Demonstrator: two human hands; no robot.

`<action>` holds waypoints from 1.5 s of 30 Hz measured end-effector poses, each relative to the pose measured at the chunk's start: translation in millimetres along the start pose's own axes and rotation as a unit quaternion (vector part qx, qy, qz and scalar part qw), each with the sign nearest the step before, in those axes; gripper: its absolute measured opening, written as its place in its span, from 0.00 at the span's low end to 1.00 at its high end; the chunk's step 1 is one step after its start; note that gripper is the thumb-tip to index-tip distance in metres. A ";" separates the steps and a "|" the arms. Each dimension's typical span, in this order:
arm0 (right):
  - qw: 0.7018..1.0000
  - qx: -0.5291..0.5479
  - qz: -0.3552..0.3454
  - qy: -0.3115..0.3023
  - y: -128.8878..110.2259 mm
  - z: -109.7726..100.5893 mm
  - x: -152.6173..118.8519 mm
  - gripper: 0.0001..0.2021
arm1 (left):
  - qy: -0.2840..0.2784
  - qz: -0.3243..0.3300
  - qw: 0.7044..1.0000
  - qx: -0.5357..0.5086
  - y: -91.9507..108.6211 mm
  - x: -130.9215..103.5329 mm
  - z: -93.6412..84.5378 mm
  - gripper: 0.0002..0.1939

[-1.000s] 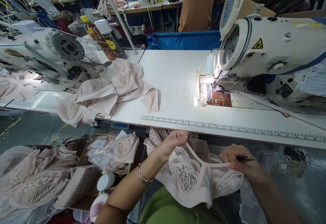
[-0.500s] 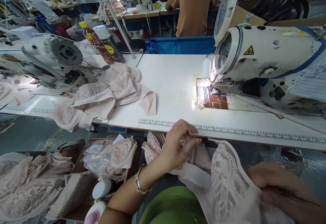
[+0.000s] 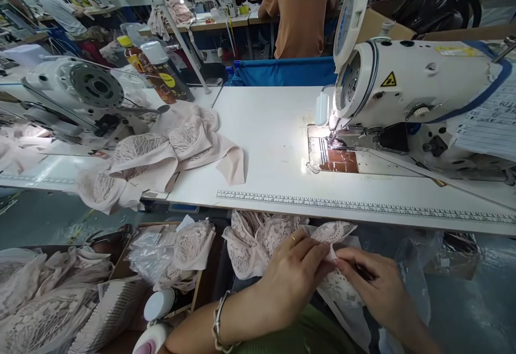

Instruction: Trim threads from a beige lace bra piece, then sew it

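Over my lap, below the table's front edge, my left hand (image 3: 292, 273) pinches a pale pink lace garment (image 3: 342, 287) near its middle. A ring and a bracelet show on this hand and wrist. Close on the right, my right hand (image 3: 377, 284) grips the same garment with thumb and fingers, and something dark and thin shows inside its fingers, too hidden to name. The fingertips of both hands nearly touch. More lace pieces (image 3: 245, 244) hang left of my hands under the table edge.
A white table (image 3: 266, 144) with a printed ruler spans the view. On it are a sewing machine (image 3: 407, 82) at right, another (image 3: 76, 96) at left, lace garments (image 3: 161, 155) and two bottles (image 3: 167, 69). Boxes of lace parts (image 3: 52, 311) stand lower left. A person (image 3: 304, 10) is beyond.
My left hand was apart from the garment with loosely spread fingers and now grips it. My right hand has moved left, bringing the garment to my left hand. The view has shifted slightly.
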State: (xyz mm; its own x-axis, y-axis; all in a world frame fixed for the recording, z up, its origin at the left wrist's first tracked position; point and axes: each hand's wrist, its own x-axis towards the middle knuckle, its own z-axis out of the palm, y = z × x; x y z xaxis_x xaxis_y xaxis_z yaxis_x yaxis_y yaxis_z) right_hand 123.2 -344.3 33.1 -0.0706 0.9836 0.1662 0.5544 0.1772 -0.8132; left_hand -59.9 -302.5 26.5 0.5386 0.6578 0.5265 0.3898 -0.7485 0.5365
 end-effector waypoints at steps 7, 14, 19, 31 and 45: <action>0.995 -0.030 -0.090 0.025 12.4 -2.2 1.3 0.10 | 0.011 -0.098 0.980 -0.175 -17.1 -1.4 8.7 0.05; 0.990 0.048 -0.061 -0.116 26.7 -36.1 1.8 0.18 | -0.001 -0.241 0.922 -0.303 -27.7 2.9 -16.7 0.13; 0.996 0.041 -0.025 -0.070 35.5 -54.8 -2.5 0.16 | 0.068 -0.246 0.913 -0.318 -39.1 -3.4 -19.5 0.17; 0.989 -0.075 -0.038 0.120 40.9 -33.9 -9.0 0.09 | 0.149 -0.259 0.911 -0.284 -44.8 -13.0 -6.6 0.05; 0.998 0.021 0.048 -0.029 27.2 -69.5 9.9 0.16 | 0.132 -0.308 0.854 -0.398 -48.5 -15.9 -5.4 0.11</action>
State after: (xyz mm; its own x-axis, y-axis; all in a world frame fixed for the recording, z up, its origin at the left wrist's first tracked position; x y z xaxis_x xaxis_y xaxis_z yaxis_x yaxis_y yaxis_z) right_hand 195.2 -332.2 51.3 -0.0676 0.9962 0.0556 0.5263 0.0829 -0.8462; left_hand -91.4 -276.2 -4.3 0.1871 0.9807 0.0560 -0.1488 -0.0280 0.9885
